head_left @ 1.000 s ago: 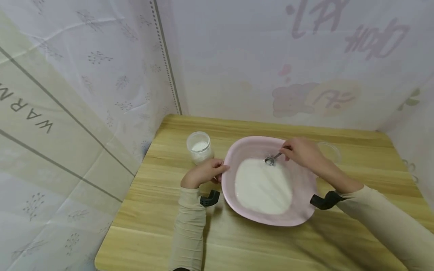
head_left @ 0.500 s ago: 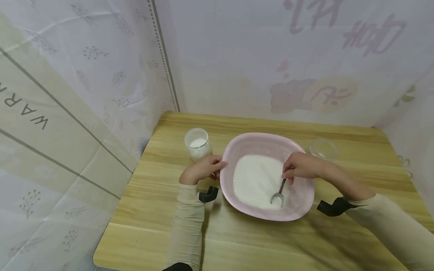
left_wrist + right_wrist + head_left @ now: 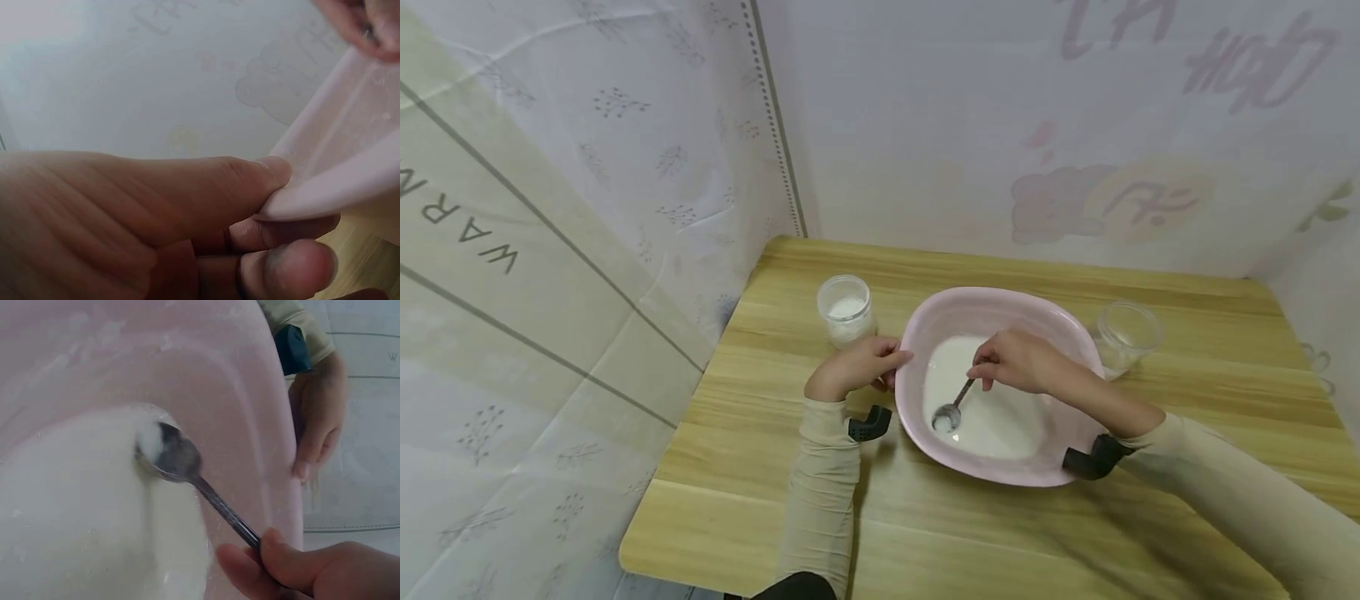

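A pink basin (image 3: pixel 1075 417) on the table holds a white liquid (image 3: pixel 1000 433). My left hand (image 3: pixel 859 367) pinches the basin's left rim; in the left wrist view the thumb (image 3: pixel 206 187) lies over the rim and the fingers are below it. My right hand (image 3: pixel 1018 360) grips a metal spoon (image 3: pixel 957 404) by its handle above the basin. The spoon's bowl (image 3: pixel 178 456) meets the white liquid near the basin's left side, with some white on it. Part of the right hand's grip is cut off in the right wrist view.
A clear jar (image 3: pixel 845 310) with white contents stands behind my left hand. Another clear container (image 3: pixel 1126 333) stands right of the basin, partly behind its rim. The wooden table (image 3: pixel 737 500) meets patterned cloth walls (image 3: pixel 925 125) at the back and left.
My right hand has swept the spoon round the basin, from the far side to the near right, then across to the left. The left hand keeps its hold on the rim.
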Tool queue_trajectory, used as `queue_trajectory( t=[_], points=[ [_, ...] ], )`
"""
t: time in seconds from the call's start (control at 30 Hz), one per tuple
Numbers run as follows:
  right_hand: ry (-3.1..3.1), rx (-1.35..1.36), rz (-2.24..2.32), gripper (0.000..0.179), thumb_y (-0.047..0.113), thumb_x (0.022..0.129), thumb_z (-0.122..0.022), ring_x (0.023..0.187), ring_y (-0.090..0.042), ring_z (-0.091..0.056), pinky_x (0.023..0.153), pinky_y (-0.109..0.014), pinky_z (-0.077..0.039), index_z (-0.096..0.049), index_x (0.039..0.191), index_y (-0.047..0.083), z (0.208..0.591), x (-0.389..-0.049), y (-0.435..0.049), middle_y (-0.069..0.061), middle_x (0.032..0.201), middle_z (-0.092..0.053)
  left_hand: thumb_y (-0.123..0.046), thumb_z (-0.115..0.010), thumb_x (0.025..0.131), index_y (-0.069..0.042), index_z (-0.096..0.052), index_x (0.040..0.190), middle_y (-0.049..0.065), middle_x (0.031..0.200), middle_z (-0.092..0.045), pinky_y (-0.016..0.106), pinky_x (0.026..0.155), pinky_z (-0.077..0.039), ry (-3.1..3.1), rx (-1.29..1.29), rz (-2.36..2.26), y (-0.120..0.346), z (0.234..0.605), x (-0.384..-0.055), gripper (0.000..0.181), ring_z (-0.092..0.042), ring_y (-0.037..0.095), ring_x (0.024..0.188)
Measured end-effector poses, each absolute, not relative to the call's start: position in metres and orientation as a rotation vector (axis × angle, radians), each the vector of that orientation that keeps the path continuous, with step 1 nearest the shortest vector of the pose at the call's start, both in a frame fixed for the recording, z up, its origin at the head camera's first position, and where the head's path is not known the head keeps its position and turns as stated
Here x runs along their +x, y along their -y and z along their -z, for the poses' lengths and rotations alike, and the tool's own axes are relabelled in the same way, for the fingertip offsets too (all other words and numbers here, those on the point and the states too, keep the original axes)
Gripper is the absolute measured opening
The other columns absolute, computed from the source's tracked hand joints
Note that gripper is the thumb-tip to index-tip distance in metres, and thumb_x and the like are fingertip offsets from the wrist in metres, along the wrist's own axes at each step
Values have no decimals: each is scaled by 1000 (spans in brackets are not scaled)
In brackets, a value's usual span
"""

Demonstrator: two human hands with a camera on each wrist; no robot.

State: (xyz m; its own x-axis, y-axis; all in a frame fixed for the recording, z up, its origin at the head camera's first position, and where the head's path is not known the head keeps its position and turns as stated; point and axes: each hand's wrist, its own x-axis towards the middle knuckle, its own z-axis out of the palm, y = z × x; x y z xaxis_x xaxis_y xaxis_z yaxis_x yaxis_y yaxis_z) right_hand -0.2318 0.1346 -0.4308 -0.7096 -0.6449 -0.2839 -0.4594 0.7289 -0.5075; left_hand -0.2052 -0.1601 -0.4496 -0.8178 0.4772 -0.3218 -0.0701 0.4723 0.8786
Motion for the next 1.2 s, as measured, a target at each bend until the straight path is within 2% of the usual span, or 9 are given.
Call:
queue_trajectory(
  t=[0.17, 0.53, 0.73, 0.9, 1.2],
  points=[
    [-2605, -773, 648, 25, 29, 104, -65, 57, -8, -54, 56, -24, -41, -79, 95, 10, 436, -243, -132, -2, 77, -78, -28, -56, 109, -6, -61, 90, 8, 76, -62, 40, 76, -63, -2178, 343, -1339, 156, 449, -205, 30, -63, 17, 74],
    [-2865, -586, 517, 26, 29, 105, -63, 57, -15, -55, 52, -30, -41, -79, 98, 9, 426, -264, -162, -4, 74, -74, -28, -55, 109, -6, -60, 88, 7, 75, -61, 35, 73, -62, -2177, 335, -1337, 154, 451, -203, 31, -62, 17, 73],
    [-2851, -564, 442, 26, 25, 105, -63, 56, -15, -54, 51, -31, -41, -78, 104, 4, 413, -259, -186, -2, 69, -68, -29, -55, 109, -7, -59, 87, 6, 75, -61, 35, 73, -61, -2173, 327, -1341, 155, 452, -203, 31, -63, 17, 74],
    [-2809, -549, 345, 24, 20, 104, -62, 55, -16, -53, 53, -31, -42, -78, 99, 3, 397, -249, -205, -3, 65, -65, -29, -56, 109, -6, -60, 90, 6, 75, -61, 37, 75, -62, -2171, 318, -1349, 157, 452, -202, 30, -62, 16, 74],
    [-2714, -672, 165, 17, 20, 98, -70, 58, -11, -51, 55, -28, -39, -80, 85, 14, 376, -232, -217, 5, 73, -71, -29, -56, 108, -5, -61, 91, 8, 77, -62, 38, 77, -63, -2183, 317, -1354, 161, 450, -204, 30, -64, 18, 76]
  ],
)
